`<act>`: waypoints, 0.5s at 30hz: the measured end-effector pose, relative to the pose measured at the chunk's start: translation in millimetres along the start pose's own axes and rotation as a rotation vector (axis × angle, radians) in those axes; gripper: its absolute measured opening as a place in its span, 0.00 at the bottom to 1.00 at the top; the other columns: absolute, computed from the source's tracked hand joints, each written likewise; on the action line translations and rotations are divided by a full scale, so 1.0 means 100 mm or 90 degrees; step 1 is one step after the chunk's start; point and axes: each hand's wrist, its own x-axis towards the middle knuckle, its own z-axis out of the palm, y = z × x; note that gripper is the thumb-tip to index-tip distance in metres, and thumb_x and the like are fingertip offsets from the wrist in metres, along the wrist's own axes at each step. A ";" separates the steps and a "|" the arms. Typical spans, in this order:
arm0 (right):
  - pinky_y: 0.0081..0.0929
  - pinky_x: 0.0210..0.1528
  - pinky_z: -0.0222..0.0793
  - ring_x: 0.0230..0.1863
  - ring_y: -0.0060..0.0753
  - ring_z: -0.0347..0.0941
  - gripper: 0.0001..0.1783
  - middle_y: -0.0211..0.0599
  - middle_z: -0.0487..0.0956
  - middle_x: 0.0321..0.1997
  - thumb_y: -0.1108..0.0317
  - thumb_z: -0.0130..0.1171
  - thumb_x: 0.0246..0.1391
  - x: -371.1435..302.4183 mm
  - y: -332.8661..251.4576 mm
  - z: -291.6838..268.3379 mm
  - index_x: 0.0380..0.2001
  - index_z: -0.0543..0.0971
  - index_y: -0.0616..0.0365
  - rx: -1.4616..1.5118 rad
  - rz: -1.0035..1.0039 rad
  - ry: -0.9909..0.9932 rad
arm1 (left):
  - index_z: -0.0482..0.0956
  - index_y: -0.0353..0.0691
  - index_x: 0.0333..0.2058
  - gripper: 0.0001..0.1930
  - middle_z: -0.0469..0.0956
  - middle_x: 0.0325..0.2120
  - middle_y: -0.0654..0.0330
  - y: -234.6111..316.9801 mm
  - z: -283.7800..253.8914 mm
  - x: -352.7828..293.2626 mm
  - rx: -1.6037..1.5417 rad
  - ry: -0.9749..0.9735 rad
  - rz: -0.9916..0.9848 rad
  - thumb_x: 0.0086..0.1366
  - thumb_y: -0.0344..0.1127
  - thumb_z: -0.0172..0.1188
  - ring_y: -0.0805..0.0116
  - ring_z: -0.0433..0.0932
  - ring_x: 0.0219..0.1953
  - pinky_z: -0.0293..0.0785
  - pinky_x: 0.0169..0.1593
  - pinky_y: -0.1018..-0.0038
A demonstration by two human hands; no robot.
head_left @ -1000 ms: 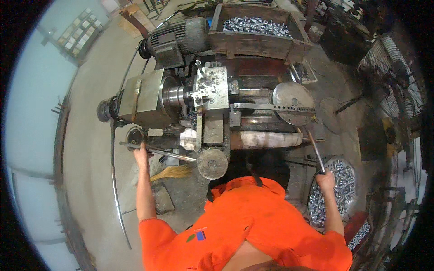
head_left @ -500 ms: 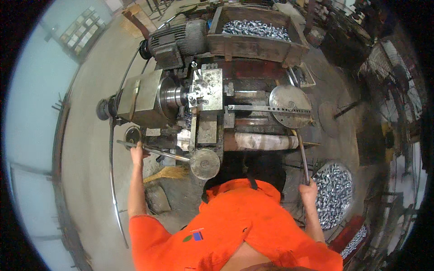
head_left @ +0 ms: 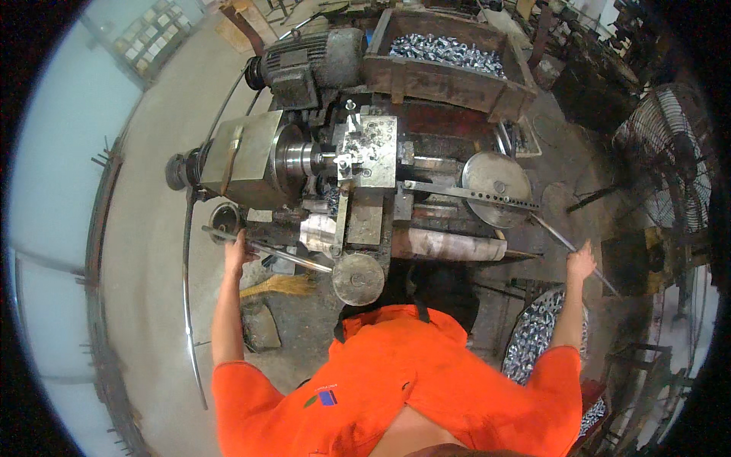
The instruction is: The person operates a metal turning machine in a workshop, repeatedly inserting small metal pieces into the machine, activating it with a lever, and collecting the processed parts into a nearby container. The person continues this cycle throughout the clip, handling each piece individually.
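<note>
Steel on the left: plain round left lever [head_left: 293,257], left hand [head_left: 240,250] near its outer end, fingers wrapped round the bar, a stub poking out past the grip. Inner end runs to the small disc [head_left: 358,279] at the front of the machine [head_left: 365,217]. Looks stiff, probably heavy, but the disc end should carry most of it; best hold is well out, for leverage. Smooth bare metal, so likely slick if oily. Right lever [head_left: 554,233] much the same: slim, rigid, angled down and out from the lower right edge of the large disc [head_left: 496,187]. Right hand [head_left: 581,262] has fingers closed round it partway along, tail sticking out beyond. Should take a hard pull; nothing fragile there. Surroundings: pale blue wall [head_left: 53,213] far left, then grey floor [head_left: 145,228], concrete by the look, straw broom [head_left: 282,286] lying below the left lever. Mid: bright chuck [head_left: 293,158], finned motor [head_left: 312,68] behind, slide block [head_left: 373,152] grimy with dark specks. Wooden crate [head_left: 457,85] back right, loaded with shiny metal parts [head_left: 449,53]; second heap of parts [head_left: 525,343] lower right. Probably a fan [head_left: 674,152] far right; that edge is dark and smeary.
</note>
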 end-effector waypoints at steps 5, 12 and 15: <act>0.45 0.64 0.47 0.63 0.51 0.53 0.43 0.45 0.61 0.62 0.48 0.54 0.38 -0.51 -0.65 0.00 0.58 0.61 0.60 0.184 -0.197 0.206 | 0.73 0.33 0.39 0.24 0.78 0.29 0.55 -0.55 -0.27 0.12 -0.192 0.123 0.007 0.63 0.53 0.49 0.62 0.78 0.30 0.74 0.35 0.65; 0.39 0.50 0.63 0.48 0.54 0.67 0.31 0.53 0.72 0.49 0.68 0.58 0.30 -1.48 -1.08 -0.21 0.46 0.73 0.59 0.396 -0.186 -0.050 | 0.77 0.38 0.30 0.23 0.78 0.30 0.47 -1.09 0.21 0.16 0.841 -0.014 0.189 0.57 0.56 0.52 0.48 0.77 0.35 0.74 0.37 0.58; 0.36 0.44 0.68 0.39 0.52 0.73 0.23 0.52 0.77 0.38 0.68 0.57 0.31 -1.55 -1.15 -0.25 0.37 0.78 0.61 0.486 -0.135 -0.144 | 0.77 0.40 0.27 0.24 0.78 0.30 0.48 -1.25 0.33 0.26 0.884 0.003 0.152 0.57 0.58 0.51 0.48 0.77 0.34 0.74 0.36 0.59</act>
